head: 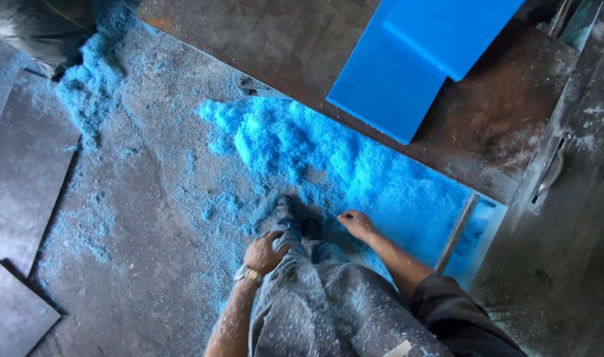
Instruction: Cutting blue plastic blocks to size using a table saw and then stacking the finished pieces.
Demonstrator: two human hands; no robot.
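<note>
Blue shavings (328, 155): loose, fluffy heap of bright blue plastic flakes, thickest on the floor (150, 218) below the edge of the rusty metal desk (302, 46), thinning to a dusty scatter toward the upper left of the view. Colour matches the two smooth blue sheets (414, 59) lying overlapped on the desk above.

Left hand (265, 252): fingers curled inward, loosely closed, pressed against the grey, flake-dusted trouser leg (315, 297) near the knee; whether it pinches the cloth cannot be told. A metal wristwatch (248, 274) sits on the wrist. Forearm rises from the lower edge of the view, dusted pale.

Right hand (356, 223): fingers bent down and held together, knuckles up, fingertips sunk at the near edge of the shavings; nothing visibly held. Forearm runs diagonally from a dark sleeve (454, 311) at lower right, wrist slightly bent.

Shoe (285, 208): grey, coated in flakes, planted between the two hands at the heap's edge.

Metal bar (457, 231): thin, lying slanted through the shavings just right of the right forearm.
</note>
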